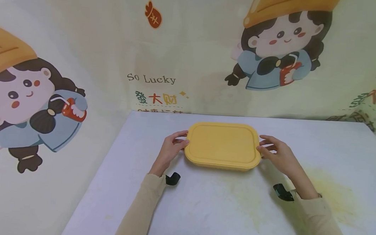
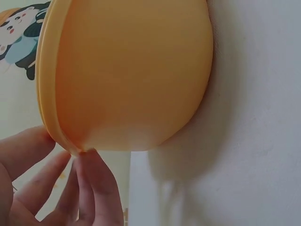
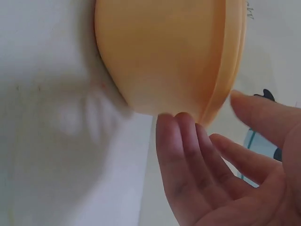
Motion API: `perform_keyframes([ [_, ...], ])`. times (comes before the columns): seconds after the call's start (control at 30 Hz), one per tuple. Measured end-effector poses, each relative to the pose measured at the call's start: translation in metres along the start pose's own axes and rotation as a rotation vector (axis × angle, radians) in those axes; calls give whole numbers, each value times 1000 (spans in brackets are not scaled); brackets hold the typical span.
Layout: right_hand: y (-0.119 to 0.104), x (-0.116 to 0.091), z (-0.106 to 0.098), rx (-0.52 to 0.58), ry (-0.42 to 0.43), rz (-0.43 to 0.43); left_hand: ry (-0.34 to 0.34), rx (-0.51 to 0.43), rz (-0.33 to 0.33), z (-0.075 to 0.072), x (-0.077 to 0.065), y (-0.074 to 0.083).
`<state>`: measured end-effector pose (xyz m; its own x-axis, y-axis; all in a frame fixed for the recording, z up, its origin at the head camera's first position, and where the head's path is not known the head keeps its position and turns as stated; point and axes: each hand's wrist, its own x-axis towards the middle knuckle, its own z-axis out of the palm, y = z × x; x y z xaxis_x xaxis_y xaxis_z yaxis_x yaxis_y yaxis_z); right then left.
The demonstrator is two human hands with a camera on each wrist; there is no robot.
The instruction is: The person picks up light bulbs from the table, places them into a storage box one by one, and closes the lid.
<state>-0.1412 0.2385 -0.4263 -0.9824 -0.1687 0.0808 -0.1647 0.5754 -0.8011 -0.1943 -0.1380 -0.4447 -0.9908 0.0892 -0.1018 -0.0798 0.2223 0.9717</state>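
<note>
A yellow lidded plastic box (image 1: 223, 144), rectangular with rounded corners, stands on the white table with its lid on. At its left end my left hand (image 1: 171, 148) pinches the rim, thumb on the lid's edge. The left wrist view shows the fingertips (image 2: 87, 155) tucked against the underside of the lid rim (image 2: 47, 89). My right hand (image 1: 280, 156) holds the opposite end in a similar way. In the right wrist view its thumb (image 3: 263, 115) meets the lid edge, while the fairly straight fingers (image 3: 171, 146) touch the box wall below. The box's contents are hidden.
The white table (image 1: 218, 211) has faint yellow stains on its right part. Behind and to the left hangs a printed cloth (image 1: 204, 54) with cartoon figures. A black wrist device (image 1: 172, 178) sticks out at the left cuff, another black device (image 1: 283, 192) at the right cuff.
</note>
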Motion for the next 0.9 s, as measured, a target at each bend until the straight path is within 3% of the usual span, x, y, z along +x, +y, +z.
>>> perform_keyframes([
  [0.27, -12, -7, -2, -114, 78, -86, 68, 152, 93, -5, -5, 8],
  [0.5, -18, -14, -2, -146, 102, -194, 71, 200, 172, -4, -14, 21],
  [0.9, -33, -26, 0, -226, 109, -248, 45, 330, 322, 4, -36, 39],
])
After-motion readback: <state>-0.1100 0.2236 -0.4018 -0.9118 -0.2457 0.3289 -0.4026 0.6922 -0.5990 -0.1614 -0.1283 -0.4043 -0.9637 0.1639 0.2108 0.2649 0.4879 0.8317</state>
